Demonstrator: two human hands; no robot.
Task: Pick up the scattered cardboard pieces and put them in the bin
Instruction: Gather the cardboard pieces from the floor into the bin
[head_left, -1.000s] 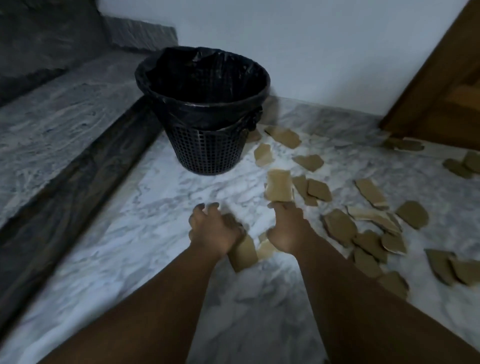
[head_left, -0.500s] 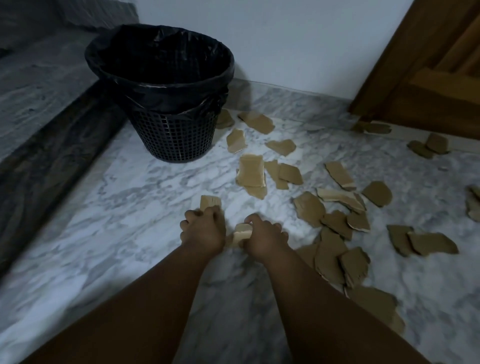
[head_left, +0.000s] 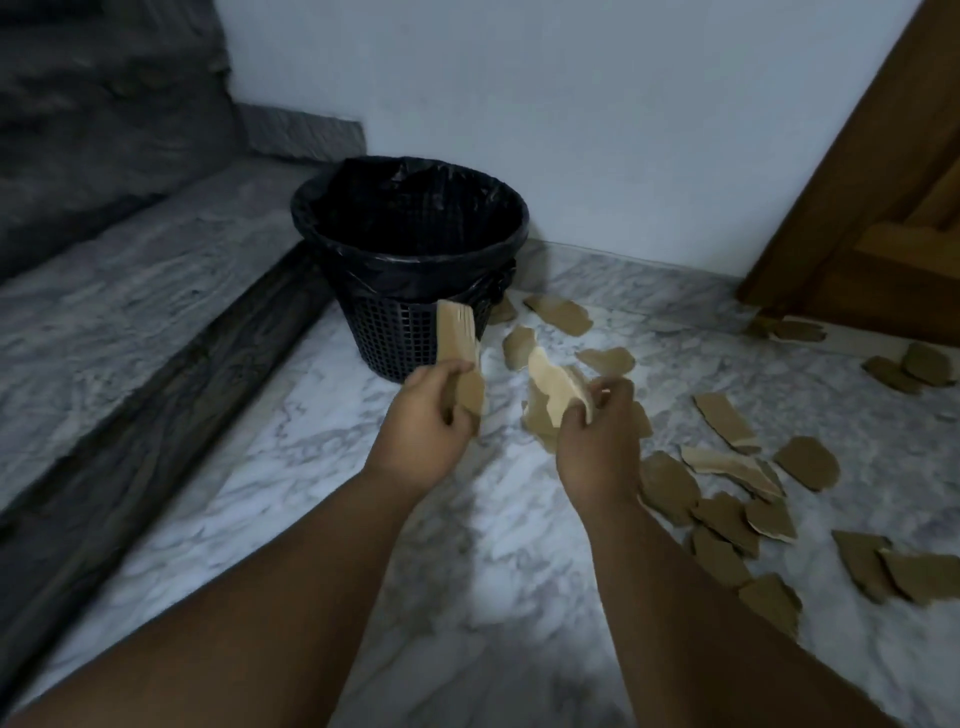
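Note:
A black mesh bin (head_left: 410, 332) lined with a black bag stands against the white wall. My left hand (head_left: 423, 431) grips a few stacked cardboard pieces (head_left: 457, 338) that stick up in front of the bin's wall. My right hand (head_left: 597, 441) holds a pale torn cardboard piece (head_left: 553, 387) just right of the bin, above the floor. Several brown cardboard pieces (head_left: 727, 514) lie scattered over the marble floor to the right, and a few more pieces (head_left: 558, 314) sit near the bin's base.
A dark-edged marble step (head_left: 156, 395) rises along the left. A wooden door (head_left: 883, 208) stands at the far right, with cardboard scraps (head_left: 914, 364) in front of it. Bare marble floor (head_left: 493, 571) lies between my arms.
Both hands have lifted off the floor with cardboard pieces in them and moved up toward the bin. The view has tilted up and the bin sits nearer the middle.

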